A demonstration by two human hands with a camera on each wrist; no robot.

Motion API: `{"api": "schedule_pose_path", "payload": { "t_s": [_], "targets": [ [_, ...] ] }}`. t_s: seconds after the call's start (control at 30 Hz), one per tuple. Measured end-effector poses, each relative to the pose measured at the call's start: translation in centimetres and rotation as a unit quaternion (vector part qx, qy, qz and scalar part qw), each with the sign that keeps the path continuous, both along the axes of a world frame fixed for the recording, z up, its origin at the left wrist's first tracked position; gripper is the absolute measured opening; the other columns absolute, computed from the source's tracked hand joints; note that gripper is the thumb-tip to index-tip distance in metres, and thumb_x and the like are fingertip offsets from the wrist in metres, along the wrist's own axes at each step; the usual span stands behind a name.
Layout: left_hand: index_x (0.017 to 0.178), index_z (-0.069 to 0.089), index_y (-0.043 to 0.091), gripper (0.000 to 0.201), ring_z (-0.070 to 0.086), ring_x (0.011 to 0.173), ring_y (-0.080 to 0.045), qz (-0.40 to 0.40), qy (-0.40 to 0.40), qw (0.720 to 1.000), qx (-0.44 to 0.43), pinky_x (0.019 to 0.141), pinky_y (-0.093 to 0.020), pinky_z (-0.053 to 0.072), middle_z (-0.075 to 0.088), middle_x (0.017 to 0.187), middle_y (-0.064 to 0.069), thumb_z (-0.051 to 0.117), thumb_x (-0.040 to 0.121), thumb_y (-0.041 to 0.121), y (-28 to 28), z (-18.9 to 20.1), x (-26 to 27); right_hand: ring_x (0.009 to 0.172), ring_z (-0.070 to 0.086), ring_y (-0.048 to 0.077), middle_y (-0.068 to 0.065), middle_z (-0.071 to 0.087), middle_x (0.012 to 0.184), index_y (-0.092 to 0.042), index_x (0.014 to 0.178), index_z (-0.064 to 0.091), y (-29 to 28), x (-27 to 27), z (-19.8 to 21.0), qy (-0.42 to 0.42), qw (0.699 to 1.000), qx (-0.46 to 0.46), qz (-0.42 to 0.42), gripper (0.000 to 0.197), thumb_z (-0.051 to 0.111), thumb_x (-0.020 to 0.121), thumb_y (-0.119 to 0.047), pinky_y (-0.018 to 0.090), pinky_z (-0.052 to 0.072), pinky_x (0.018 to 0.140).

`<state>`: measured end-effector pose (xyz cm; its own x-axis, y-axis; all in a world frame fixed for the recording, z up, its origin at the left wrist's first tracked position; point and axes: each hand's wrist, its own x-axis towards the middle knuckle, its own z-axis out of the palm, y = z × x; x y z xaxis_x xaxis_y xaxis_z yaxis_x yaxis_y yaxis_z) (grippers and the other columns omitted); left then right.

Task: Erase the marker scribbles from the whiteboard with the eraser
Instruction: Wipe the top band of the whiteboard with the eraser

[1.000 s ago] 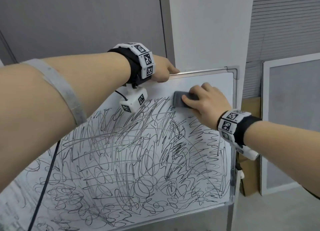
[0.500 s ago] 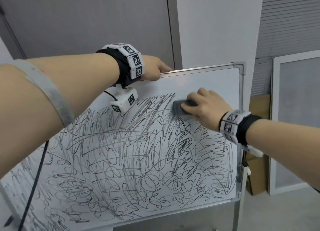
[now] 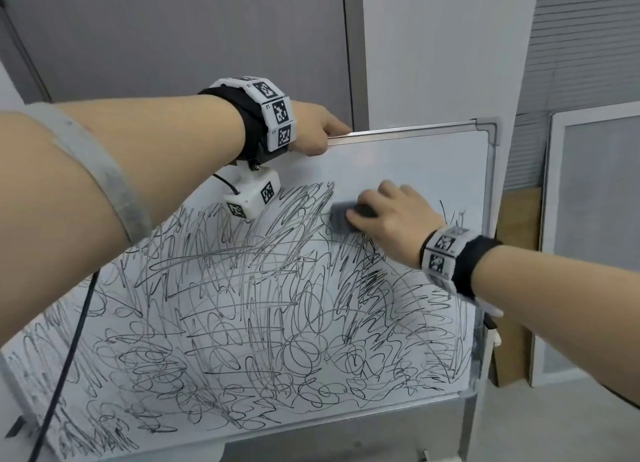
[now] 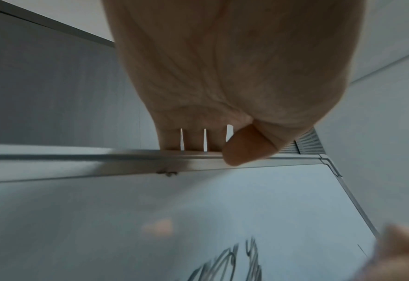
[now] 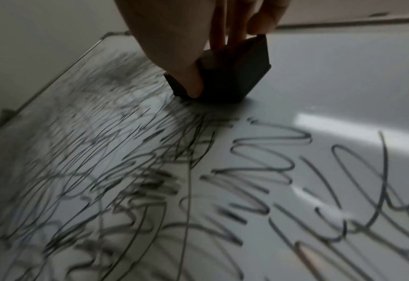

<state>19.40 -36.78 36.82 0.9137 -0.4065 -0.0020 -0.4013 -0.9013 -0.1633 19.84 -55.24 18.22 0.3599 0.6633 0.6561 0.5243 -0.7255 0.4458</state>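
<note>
The left hand (image 3: 313, 134) is gripping the whiteboard's (image 3: 415, 164) top rail, likely steadying it against the push of wiping. The right hand (image 3: 391, 219) is holding the dark eraser (image 3: 341, 219) in a narrow grip, pressing it flat at the upper edge of the scribbles (image 3: 259, 306), which are covering most of the board.

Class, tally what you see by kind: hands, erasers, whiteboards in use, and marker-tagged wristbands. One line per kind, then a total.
Hands: 2 (left hand, right hand)
Erasers: 1 (eraser)
Whiteboards: 1 (whiteboard)
Wristbands: 2 (left wristband, right wristband)
Total: 6
</note>
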Motion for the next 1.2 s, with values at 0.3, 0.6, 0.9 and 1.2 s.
{"api": "schedule_pose_path", "payload": {
  "t_s": [0.3,0.6,0.9,1.2],
  "targets": [
    [0.139,0.047,0.050,0.080,0.060,0.086,-0.022,-0.012,-0.012,1.000,-0.006,0.075,-0.029,0.049,0.068,0.108,0.006,0.045,0.076,0.000,-0.6,-0.1,0.0,0.089,0.051,0.036,0.014,0.060,0.110,-0.018,0.117,0.066,-0.3,0.5,4.9,-0.038,0.993,0.106,-0.024,0.043,0.069,0.076,-0.007,0.041,0.041,0.067],
    [0.143,0.044,0.046,0.081,0.059,0.100,-0.024,0.005,-0.023,1.000,-0.002,0.068,-0.024,0.043,0.065,0.123,0.006,0.044,0.076,0.000,-0.1,-0.1,-0.8,0.088,0.051,0.032,0.011,0.059,0.106,-0.019,0.116,0.067,2.1,-0.2,1.3,-0.004,1.000,0.027,-0.001,0.045,0.077,0.072,-0.012,0.038,0.040,0.065],
    [0.149,0.034,0.046,0.083,0.055,0.101,-0.023,0.017,-0.029,0.999,-0.010,0.072,-0.024,0.040,0.058,0.134,0.004,0.039,0.081,-0.001,0.1,-0.1,-0.7,0.088,0.047,0.031,0.010,0.057,0.107,-0.017,0.120,0.065,3.6,-0.4,0.1,-0.015,1.000,-0.002,-0.002,0.049,0.072,0.072,-0.008,0.039,0.039,0.065],
    [0.148,0.036,0.043,0.084,0.056,0.116,-0.027,0.002,-0.010,1.000,0.001,0.090,-0.033,0.048,0.056,0.139,0.002,0.041,0.077,-0.001,0.4,0.0,-0.1,0.090,0.048,0.033,0.011,0.057,0.109,-0.018,0.122,0.063,3.9,-0.1,3.5,-0.033,0.998,0.054,-0.011,0.051,0.075,0.073,-0.011,0.040,0.039,0.067]
  ]
}}
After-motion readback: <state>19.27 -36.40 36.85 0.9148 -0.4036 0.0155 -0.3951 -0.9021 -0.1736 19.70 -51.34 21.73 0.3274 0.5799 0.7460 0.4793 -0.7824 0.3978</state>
